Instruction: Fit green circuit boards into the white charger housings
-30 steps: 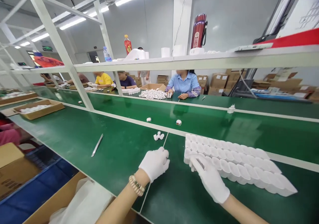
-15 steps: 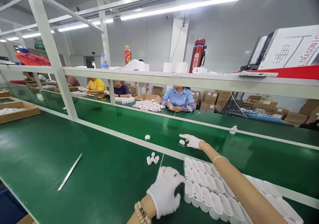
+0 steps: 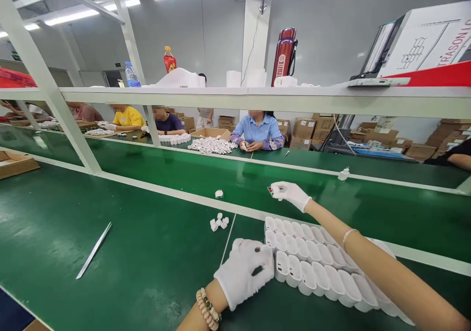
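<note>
My right hand (image 3: 292, 194), in a white glove, pinches a small circuit board (image 3: 271, 190) above the green surface. White material on the board is partly covered by the fingers. My left hand (image 3: 246, 269), also gloved, curls its fingers at the left end of the front row of white plastic housings (image 3: 320, 279). It appears to grip the end housing, which is mostly hidden by the glove. Dark slots mark the nearest visible housings. Another small board with a white top (image 3: 219, 193) lies farther back, and several small white pieces (image 3: 219, 222) sit left of the rows.
Tweezers (image 3: 94, 250) lie on the green bench at left. A white frame post (image 3: 69, 120) and a shelf (image 3: 228, 95) with a red flask (image 3: 284, 58) stand ahead. Across the bench sits a person in a blue shirt (image 3: 257, 130) beside a white heap (image 3: 212, 145).
My right hand has picked up the circuit board from the green surface and raised it slightly. My left hand has closed in on the end of the front row. The view has tilted downward.
</note>
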The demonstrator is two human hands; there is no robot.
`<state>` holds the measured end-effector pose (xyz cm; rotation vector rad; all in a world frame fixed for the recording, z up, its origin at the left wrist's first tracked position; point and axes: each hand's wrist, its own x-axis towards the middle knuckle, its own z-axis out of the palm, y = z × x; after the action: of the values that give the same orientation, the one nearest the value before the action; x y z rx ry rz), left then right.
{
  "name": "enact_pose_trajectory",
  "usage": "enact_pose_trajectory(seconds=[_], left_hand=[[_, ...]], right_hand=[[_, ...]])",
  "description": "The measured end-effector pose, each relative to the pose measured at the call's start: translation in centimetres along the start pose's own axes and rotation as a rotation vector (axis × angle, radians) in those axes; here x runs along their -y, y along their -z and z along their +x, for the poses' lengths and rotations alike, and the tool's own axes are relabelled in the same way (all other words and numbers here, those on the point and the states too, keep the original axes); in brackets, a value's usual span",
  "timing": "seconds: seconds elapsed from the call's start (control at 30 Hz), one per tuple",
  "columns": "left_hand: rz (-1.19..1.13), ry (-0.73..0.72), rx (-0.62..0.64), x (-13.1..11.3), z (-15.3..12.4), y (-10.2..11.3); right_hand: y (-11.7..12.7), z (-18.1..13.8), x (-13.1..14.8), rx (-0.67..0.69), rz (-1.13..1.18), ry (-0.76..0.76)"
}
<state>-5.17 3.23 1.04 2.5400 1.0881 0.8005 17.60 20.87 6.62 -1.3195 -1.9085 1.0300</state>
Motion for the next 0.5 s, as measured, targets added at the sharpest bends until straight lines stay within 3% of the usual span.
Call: enact_pose_trajectory(seconds=[0.17,0.27,0.37,0.5], left_hand=[[-0.365,0.039,-0.079,-1.4,-0.1,1.3],[-0.479,0.192,-0.157,-2.2,-0.2,0.8],[-0.349,0.262,-0.227,-3.0,-0.1,0.3],[-0.141,0.068,-0.306,-3.3,-0.2,-0.1]], right_hand=[[0.5,-10.3,3.5,-0.045,0.143,0.050],[-0.9,-16.2,5.3,0.072,0.319,-0.006],[-3.0,-19.5,6.5,0.124,0.393,-0.110],[-5.7,-20.6,6.7,-0.080,0.321,0.011]])
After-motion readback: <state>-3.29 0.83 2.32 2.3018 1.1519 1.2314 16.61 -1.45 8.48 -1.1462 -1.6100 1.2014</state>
